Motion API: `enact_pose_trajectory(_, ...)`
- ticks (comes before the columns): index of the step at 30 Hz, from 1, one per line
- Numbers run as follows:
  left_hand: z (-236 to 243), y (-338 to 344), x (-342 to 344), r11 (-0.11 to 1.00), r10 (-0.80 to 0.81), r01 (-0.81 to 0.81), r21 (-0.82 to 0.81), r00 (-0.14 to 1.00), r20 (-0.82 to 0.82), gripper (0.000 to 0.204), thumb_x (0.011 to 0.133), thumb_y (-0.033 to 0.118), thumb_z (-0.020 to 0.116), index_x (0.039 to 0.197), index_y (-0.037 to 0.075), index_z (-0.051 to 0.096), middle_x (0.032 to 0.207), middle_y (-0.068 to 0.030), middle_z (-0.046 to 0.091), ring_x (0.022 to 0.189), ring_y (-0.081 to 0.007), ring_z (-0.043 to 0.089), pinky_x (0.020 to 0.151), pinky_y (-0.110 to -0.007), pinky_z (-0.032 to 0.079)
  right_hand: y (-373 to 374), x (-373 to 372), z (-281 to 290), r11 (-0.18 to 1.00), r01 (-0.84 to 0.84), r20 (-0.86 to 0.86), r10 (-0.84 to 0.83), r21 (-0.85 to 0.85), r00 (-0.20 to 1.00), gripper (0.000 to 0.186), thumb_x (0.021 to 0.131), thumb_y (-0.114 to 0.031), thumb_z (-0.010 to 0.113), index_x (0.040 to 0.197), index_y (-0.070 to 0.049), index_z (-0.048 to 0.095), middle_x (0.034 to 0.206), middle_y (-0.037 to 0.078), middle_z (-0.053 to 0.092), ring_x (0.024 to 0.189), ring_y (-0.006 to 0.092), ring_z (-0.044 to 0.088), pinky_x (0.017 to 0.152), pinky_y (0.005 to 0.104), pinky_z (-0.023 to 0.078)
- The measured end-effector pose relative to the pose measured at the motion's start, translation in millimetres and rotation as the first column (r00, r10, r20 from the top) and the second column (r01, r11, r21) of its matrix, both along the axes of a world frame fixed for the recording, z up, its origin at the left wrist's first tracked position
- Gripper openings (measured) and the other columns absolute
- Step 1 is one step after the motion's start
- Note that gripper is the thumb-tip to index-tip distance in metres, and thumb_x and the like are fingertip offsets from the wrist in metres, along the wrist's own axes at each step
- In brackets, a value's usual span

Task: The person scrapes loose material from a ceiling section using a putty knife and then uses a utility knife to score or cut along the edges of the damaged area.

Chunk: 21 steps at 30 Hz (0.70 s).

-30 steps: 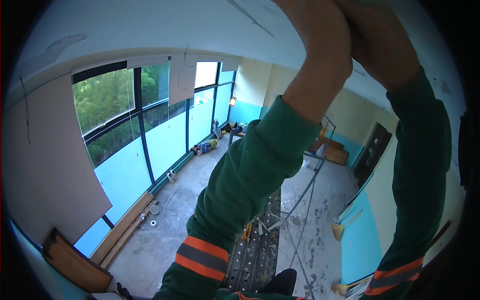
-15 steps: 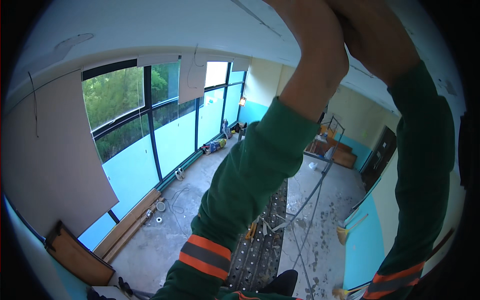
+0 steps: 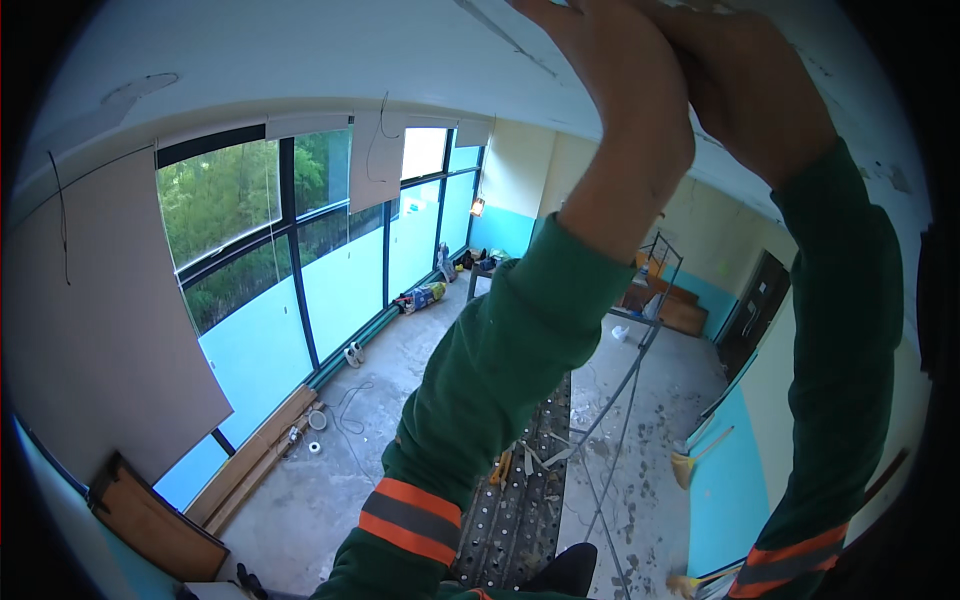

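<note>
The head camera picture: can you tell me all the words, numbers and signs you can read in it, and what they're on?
None can be read.
Colourful package near the windows: any print is too small and blurred to read.
Dark door: it has small pale marks, too small to tell whether they are writing.
Striped bands on the left green sleeve: orange and grey, with no letters visible.

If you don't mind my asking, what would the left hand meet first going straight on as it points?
Most likely the ceiling, though the left hand runs to the picture's top edge and depth is unclear.
</note>
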<state>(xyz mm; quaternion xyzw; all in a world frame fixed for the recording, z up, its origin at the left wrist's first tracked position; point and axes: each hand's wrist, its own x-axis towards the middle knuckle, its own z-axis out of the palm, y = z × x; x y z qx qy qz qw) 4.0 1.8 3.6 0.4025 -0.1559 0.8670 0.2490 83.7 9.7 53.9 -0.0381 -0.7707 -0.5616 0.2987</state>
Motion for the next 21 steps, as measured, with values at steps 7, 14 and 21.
enact_pose_trajectory(7,0,-6,5,0.982,0.123,-0.13,-0.14,0.99,-0.063,0.064,0.103,0.033,0.024,0.148,0.0,-0.008,0.151,-0.0284,0.012,0.137,-0.0395,0.025,0.113,-0.043,0.026,18,22,4,0.997,0.022,-0.081,-0.016,0.078,0.997,0.04,0.079,-0.003,0.063,0.119,-0.006,0.06,0.097,0.018,0.067,0.086,0.0364,0.064,0.078,0.0404,0.05)
enact_pose_trajectory(14,-1,2,-7,0.998,0.052,-0.052,0.029,0.999,-0.002,0.063,0.104,0.033,0.023,0.148,0.001,-0.009,0.15,-0.0284,0.013,0.135,-0.0376,0.028,0.111,-0.042,0.029,-4,-8,-4,0.979,0.201,-0.093,-0.2,0.002,0.975,0.039,0.082,-0.007,0.059,0.121,-0.008,0.06,0.078,0.012,0.067,0.066,0.031,0.064,0.062,0.037,0.05)
enact_pose_trajectory(21,-2,-6,16,0.986,0.106,-0.114,-0.123,0.992,-0.067,0.063,0.104,0.032,0.022,0.147,0.0,-0.01,0.149,-0.0296,0.014,0.134,-0.0388,0.029,0.111,-0.042,0.03,-23,16,-9,0.957,0.267,-0.148,-0.282,-0.114,0.948,0.037,0.083,-0.008,0.059,0.119,-0.012,0.062,0.075,0.012,0.067,0.063,0.0296,0.063,0.06,0.0368,0.05)
